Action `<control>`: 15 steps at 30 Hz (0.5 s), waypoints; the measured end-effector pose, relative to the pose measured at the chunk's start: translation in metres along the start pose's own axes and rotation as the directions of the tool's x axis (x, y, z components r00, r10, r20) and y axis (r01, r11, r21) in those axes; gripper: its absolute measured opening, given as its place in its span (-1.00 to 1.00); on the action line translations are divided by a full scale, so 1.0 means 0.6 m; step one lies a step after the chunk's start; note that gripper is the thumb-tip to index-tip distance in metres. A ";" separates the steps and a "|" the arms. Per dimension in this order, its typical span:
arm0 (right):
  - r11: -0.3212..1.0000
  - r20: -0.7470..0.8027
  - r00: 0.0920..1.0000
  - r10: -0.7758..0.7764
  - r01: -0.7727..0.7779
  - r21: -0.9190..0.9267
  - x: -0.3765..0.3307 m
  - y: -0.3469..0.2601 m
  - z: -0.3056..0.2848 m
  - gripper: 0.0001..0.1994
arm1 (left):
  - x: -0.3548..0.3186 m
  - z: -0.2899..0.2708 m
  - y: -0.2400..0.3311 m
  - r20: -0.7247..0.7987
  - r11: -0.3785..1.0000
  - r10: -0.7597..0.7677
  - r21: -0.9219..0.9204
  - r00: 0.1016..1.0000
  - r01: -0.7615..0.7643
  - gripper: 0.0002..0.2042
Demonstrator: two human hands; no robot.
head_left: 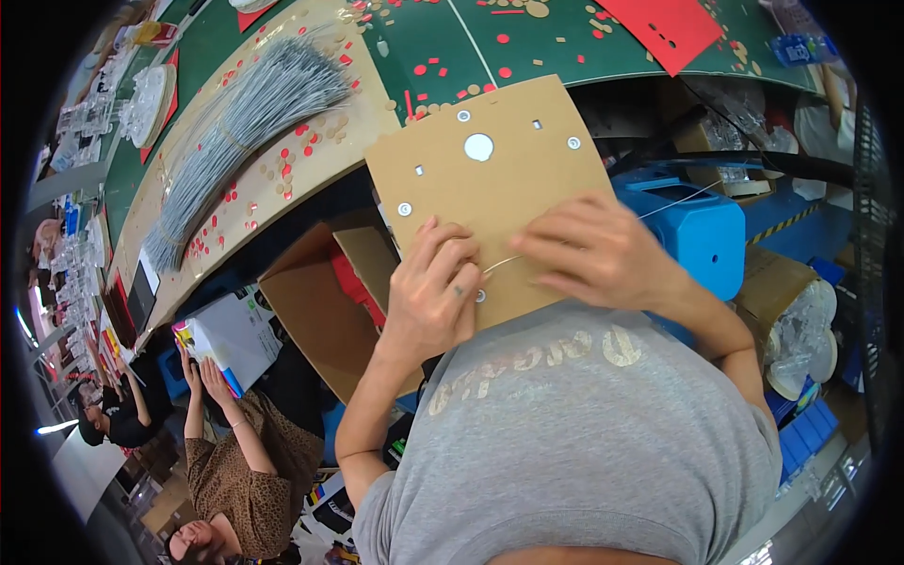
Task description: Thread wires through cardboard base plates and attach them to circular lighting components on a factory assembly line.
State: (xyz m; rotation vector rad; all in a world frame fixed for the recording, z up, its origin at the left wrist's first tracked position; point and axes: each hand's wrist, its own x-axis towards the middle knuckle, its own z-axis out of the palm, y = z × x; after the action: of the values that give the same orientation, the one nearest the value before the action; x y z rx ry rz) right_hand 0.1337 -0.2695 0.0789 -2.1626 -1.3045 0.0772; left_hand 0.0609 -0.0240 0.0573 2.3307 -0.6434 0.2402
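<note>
While both forearms come up from the person's grey shirt (603, 424), the left hand (438, 282) and right hand (598, 250) meet low over a brown cardboard panel (508, 202). The left hand lies back-up near the lower left edge, its fingers bent and close together at one end of a visible stretch of pale, thin wire (501, 265). The right hand reaches in from the right, palm down, fingers loosely extended and blurred above the panel; the wire runs beneath it and reappears beyond the wrist. Whether either hand pinches the wire cannot be told.

The panel sits tilted in front of the torso, its upper edge overlapping the near rim of the green surface (428, 42). Up and left, a thick bundle of grey wires (250, 118) lies among scattered red and tan discs. Below the surface, an open cardboard box (315, 325) stands just beside the left forearm, and a blue container (711, 231) crowds the right forearm. Further left, a co-worker (264, 490) rests both hands on a white box (231, 334).
</note>
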 end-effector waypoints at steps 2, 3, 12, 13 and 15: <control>0.983 -0.111 0.994 -0.008 0.029 0.184 0.016 -0.009 0.044 -0.69 | -0.001 0.007 0.010 -0.050 0.998 -0.052 -0.047 0.997 0.049 -0.84; 0.981 -0.101 0.995 -0.020 0.039 0.189 0.016 -0.009 0.050 -0.69 | -0.003 0.008 0.012 -0.096 0.991 -0.100 -0.098 0.990 0.090 -0.85; 0.948 -0.113 0.994 0.011 0.026 0.318 0.019 -0.017 0.056 -0.72 | -0.083 0.068 0.025 0.020 0.312 -0.709 -0.887 0.705 0.340 0.14; 0.948 -0.104 0.994 -0.023 0.055 0.312 0.022 -0.017 0.057 -0.70 | -0.079 0.068 0.027 0.022 0.303 -0.715 -0.891 0.698 0.338 0.14; 0.948 -0.089 0.994 -0.058 0.083 0.307 0.025 -0.024 0.055 -0.68 | -0.072 0.066 0.031 -0.006 0.331 -0.732 -0.878 0.682 0.347 0.15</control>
State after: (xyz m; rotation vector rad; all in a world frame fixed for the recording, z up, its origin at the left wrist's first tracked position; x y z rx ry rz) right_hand 0.1187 -0.2370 0.0631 -1.8333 -1.2324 0.1563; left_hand 0.0141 -0.0460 0.0240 1.3251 0.3024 0.0510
